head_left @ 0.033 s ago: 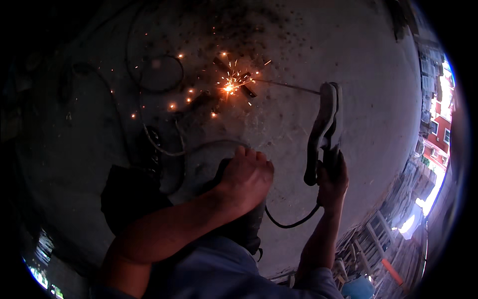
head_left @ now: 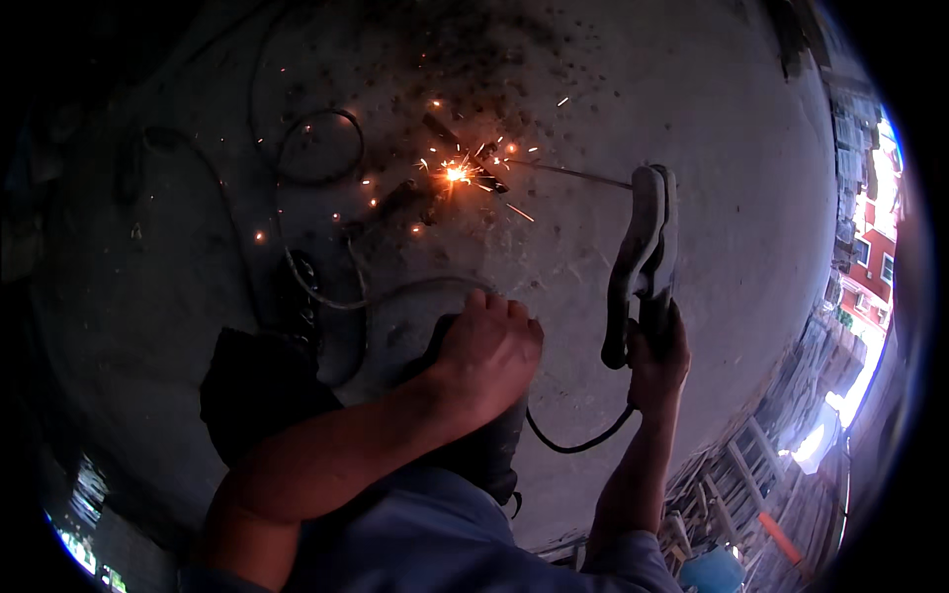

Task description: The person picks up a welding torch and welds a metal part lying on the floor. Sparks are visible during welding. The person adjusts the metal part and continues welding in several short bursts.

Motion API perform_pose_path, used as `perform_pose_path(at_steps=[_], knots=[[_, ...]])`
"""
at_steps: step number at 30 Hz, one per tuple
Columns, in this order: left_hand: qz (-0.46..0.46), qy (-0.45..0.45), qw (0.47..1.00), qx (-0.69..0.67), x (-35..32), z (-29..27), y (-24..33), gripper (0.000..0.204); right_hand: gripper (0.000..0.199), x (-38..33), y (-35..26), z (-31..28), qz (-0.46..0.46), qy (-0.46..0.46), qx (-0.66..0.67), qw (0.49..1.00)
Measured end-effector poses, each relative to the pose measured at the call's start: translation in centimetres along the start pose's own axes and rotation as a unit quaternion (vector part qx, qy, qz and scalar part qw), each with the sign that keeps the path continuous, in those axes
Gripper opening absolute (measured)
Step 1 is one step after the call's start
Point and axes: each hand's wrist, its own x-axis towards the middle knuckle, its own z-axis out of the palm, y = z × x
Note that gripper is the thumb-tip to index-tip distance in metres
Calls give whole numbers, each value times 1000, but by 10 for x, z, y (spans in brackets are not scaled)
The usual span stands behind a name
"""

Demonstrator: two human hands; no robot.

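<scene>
The arc (head_left: pixel 456 174) burns bright where the tip of the rod (head_left: pixel 573 175) meets the dark metal pieces (head_left: pixel 435 193) on the floor (head_left: pixel 692 99), well ahead of both hands, with sparks scattering around it. The thin rod runs back from the arc to the holder (head_left: pixel 643 262), a long clamp standing upright in the right hand (head_left: pixel 657 361); the fingers are wrapped tight round its lower grip, and a black cable (head_left: pixel 583 440) loops down from it toward the body. The left hand (head_left: pixel 489 356) lies to the left of the holder, fingers curled closed over a dark rounded object (head_left: pixel 474 445) that the picture is too dim to identify. Further left of it, cables (head_left: pixel 326 148) coil across the floor, and a dark bag-like shape (head_left: pixel 262 385) sits close by. The step in hand looks like welding, mid-bead. The next move would probably call for a steady right hand, feeding the rod in as it shortens while keeping the tip just at the joint, and keeping the loose cables away from the sparks.
</scene>
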Motion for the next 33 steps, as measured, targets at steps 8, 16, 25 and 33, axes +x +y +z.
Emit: perform_pose_path(at_steps=[8, 16, 25, 33], knots=[[3, 10, 1000, 0, -1, 2, -2, 27, 62, 4, 0, 8, 17, -19, 4, 1000], [3, 1, 1000, 19, 0, 2, 4, 30, 64, 16, 13, 19, 0, -21, -12, 1000], [-4, -14, 1000, 11, -2, 1, 0, 32, 64, 25, 10, 37, 3, -26, -35, 999], [-9, -26, 1000, 8, -2, 0, 0, 32, 64, 26, 4, 42, 15, -32, -65, 997]])
